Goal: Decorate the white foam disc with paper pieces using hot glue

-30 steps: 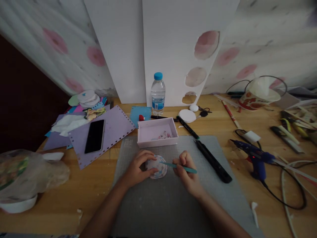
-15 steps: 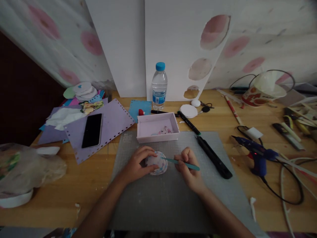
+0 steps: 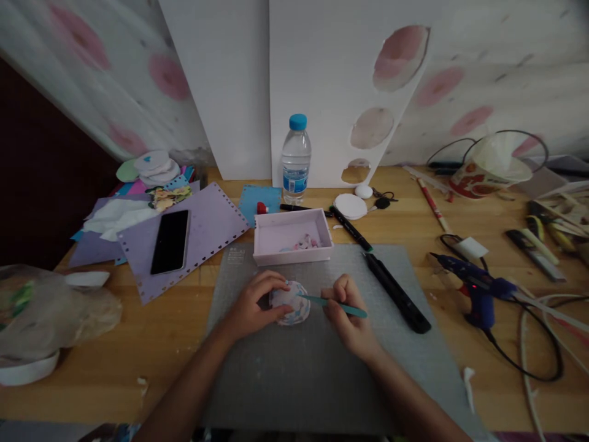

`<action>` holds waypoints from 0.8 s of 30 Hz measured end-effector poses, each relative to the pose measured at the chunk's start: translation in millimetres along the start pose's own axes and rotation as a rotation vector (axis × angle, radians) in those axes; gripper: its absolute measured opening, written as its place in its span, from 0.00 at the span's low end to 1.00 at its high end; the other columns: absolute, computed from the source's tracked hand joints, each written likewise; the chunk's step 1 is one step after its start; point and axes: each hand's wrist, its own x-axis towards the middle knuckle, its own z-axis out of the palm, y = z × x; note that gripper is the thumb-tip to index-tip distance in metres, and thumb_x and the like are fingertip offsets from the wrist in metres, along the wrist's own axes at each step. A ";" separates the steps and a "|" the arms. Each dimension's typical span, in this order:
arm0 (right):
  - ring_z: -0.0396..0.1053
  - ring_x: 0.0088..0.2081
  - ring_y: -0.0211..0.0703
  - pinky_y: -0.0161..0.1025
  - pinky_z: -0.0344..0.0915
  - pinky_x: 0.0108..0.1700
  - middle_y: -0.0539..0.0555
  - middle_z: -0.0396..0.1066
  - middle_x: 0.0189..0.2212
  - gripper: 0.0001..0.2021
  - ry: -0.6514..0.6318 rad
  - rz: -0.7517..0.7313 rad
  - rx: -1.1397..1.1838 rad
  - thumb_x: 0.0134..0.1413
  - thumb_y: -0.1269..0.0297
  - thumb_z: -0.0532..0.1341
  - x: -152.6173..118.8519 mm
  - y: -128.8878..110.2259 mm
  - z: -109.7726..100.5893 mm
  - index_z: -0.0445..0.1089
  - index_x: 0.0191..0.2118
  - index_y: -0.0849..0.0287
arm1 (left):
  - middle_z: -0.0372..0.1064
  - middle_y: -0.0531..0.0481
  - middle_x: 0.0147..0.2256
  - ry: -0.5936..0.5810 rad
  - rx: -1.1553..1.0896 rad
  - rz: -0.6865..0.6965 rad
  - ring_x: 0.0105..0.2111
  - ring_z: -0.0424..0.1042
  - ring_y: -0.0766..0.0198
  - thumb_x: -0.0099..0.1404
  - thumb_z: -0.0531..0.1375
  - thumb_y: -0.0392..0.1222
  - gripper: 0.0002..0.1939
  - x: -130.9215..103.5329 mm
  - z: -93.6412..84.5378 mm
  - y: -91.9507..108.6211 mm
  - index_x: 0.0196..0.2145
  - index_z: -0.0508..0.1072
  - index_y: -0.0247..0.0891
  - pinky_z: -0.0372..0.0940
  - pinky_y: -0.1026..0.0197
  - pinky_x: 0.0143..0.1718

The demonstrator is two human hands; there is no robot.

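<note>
Beneath the curved thumb and fingertips of my left hand (image 3: 257, 306), which grip it loosely, the round patterned piece (image 3: 299, 311) could twist if the teal tool (image 3: 316, 299) pinched in my curled right hand (image 3: 348, 316) presses sideways.

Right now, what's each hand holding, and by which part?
Right hand: a slim teal tool, by its middle. Left hand: a round, blue-and-white disc, by its left side.

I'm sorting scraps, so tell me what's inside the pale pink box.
The pale pink box holds small pink and white pieces, mostly toward its right side; too small to identify. Its near wall hides the strip just behind it.
</note>
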 end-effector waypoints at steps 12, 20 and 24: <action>0.44 0.20 0.35 0.33 0.46 0.21 0.42 0.44 0.22 0.10 -0.006 0.006 0.035 0.63 0.61 0.50 -0.5 -0.9 0.1 0.46 0.32 0.52 | 0.70 0.44 0.42 0.012 -0.001 0.010 0.43 0.71 0.58 0.58 0.67 0.44 0.14 -0.5 0.7 -0.9 0.41 0.73 0.39 0.66 0.56 0.45; 0.43 0.20 0.35 0.33 0.44 0.22 0.42 0.45 0.22 0.10 -0.020 0.014 0.081 0.64 0.62 0.50 -0.1 -3.2 0.7 0.47 0.32 0.52 | 0.70 0.44 0.42 0.023 -0.007 0.033 0.43 0.71 0.59 0.57 0.67 0.42 0.14 -1.2 0.5 0.0 0.41 0.73 0.37 0.65 0.57 0.45; 0.43 0.21 0.35 0.34 0.43 0.22 0.42 0.45 0.22 0.10 -0.008 0.002 0.106 0.63 0.61 0.52 1.1 -3.2 0.8 0.48 0.31 0.52 | 0.69 0.44 0.43 0.026 0.002 0.037 0.43 0.71 0.58 0.57 0.67 0.41 0.14 -1.2 0.3 -1.0 0.41 0.73 0.37 0.65 0.57 0.45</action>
